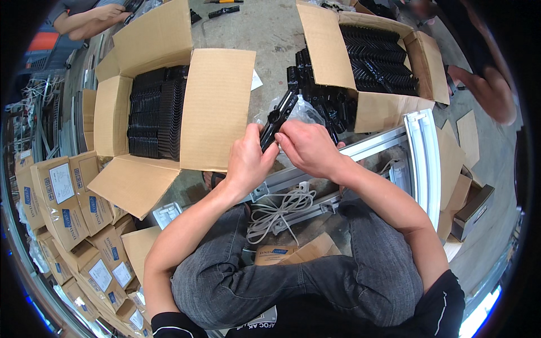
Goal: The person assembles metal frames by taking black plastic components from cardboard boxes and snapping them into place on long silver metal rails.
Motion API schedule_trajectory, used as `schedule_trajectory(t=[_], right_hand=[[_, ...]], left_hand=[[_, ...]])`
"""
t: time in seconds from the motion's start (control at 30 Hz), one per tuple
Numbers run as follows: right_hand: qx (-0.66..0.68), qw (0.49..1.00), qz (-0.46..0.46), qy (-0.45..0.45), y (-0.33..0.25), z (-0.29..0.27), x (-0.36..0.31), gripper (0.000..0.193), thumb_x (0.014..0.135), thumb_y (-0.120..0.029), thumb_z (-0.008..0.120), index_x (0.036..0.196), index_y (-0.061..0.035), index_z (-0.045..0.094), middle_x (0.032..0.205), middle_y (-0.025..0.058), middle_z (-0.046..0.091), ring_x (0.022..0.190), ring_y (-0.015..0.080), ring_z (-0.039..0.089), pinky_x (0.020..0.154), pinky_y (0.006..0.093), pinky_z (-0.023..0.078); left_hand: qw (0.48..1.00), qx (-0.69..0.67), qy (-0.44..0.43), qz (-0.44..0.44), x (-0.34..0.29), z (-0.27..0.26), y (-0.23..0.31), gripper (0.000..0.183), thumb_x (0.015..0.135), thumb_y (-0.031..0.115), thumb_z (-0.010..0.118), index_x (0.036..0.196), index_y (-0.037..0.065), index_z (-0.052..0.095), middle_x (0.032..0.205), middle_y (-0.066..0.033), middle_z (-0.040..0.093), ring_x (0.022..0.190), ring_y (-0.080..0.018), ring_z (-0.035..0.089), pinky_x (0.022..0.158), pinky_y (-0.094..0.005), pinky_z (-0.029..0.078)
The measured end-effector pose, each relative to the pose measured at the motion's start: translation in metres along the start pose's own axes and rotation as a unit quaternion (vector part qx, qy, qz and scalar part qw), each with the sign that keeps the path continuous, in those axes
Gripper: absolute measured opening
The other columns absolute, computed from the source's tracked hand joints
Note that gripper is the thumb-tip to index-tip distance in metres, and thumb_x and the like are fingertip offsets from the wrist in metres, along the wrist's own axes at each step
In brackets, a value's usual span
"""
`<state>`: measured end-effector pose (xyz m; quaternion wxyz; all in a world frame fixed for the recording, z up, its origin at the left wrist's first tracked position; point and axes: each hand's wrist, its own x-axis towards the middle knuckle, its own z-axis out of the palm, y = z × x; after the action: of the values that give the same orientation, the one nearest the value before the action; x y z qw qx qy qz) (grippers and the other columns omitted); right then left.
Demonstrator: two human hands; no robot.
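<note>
Between my two hands a long, narrow black part (280, 112) with a round feature near its middle is held tilted, upper end leaning right. My left hand (248, 161) is closed around its lower end, the thumb lying along it. The fingers of my right hand (309, 147) are pinched against its right side; what the fingertips press on is hidden. Just beyond, similar black parts (324, 104) lie heaped on the floor beside a crumpled clear plastic bag (307, 112).
Open cartons hold stacked black parts: one carton (217, 112) at left, another (389, 104) at right. White metal rails (422, 163) and coiled grey cable (282, 211) lie before my legs. Closed boxes (67, 197) pile up left. Other people's arms (93, 21) show at the far edges.
</note>
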<state>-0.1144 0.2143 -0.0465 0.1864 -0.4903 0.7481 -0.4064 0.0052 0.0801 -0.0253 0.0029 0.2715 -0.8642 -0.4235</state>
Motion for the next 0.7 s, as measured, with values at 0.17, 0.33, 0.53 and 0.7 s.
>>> schedule_trajectory(t=[0.17, 0.33, 0.53, 0.7], right_hand=[[0.033, 0.999, 0.017, 0.035, -0.0020, -0.0004, -0.0021, 0.021, 0.095, -0.023, 0.063, 0.091, -0.0025, 0.058, 0.082, 0.0170, 0.063, 0.072, 0.0387, 0.062, 0.064, 0.0456, 0.049], [0.056, 0.998, 0.037, 0.008, 0.0017, -0.0010, 0.0009, 0.023, 0.094, -0.024, 0.061, 0.093, -0.0021, 0.056, 0.088, 0.0210, 0.064, 0.079, 0.0449, 0.063, 0.069, 0.0519, 0.049], [0.075, 0.995, 0.048, 0.042, -0.0035, -0.0016, -0.0011, 0.028, 0.097, -0.026, 0.057, 0.087, 0.0004, 0.057, 0.082, 0.0240, 0.065, 0.079, 0.0465, 0.063, 0.069, 0.0542, 0.048], [0.091, 0.993, 0.078, -0.014, 0.0058, 0.0021, -0.0003, 0.029, 0.095, -0.028, 0.061, 0.089, 0.0002, 0.055, 0.082, 0.0210, 0.063, 0.077, 0.0421, 0.062, 0.067, 0.0493, 0.048]], left_hand=[[1.000, -0.018, 0.009, -0.003, -0.0013, 0.0018, -0.0010, 0.027, 0.090, 0.016, 0.071, 0.104, -0.003, 0.056, 0.069, -0.0118, 0.061, 0.062, -0.0166, 0.060, 0.056, -0.0345, 0.047], [1.000, 0.003, 0.000, -0.001, -0.0019, 0.0018, 0.0041, 0.031, 0.090, 0.017, 0.070, 0.105, -0.005, 0.054, 0.076, -0.0227, 0.067, 0.069, -0.0363, 0.069, 0.060, -0.0426, 0.051], [1.000, 0.000, 0.001, -0.026, -0.0015, -0.0005, 0.0054, 0.026, 0.090, 0.014, 0.071, 0.103, -0.003, 0.057, 0.072, -0.0094, 0.062, 0.064, -0.0145, 0.059, 0.057, -0.0332, 0.047], [1.000, 0.008, -0.001, -0.013, -0.0012, 0.0018, 0.0038, 0.026, 0.089, 0.014, 0.070, 0.104, -0.004, 0.057, 0.073, -0.0099, 0.062, 0.065, -0.0146, 0.059, 0.058, -0.0331, 0.047]])
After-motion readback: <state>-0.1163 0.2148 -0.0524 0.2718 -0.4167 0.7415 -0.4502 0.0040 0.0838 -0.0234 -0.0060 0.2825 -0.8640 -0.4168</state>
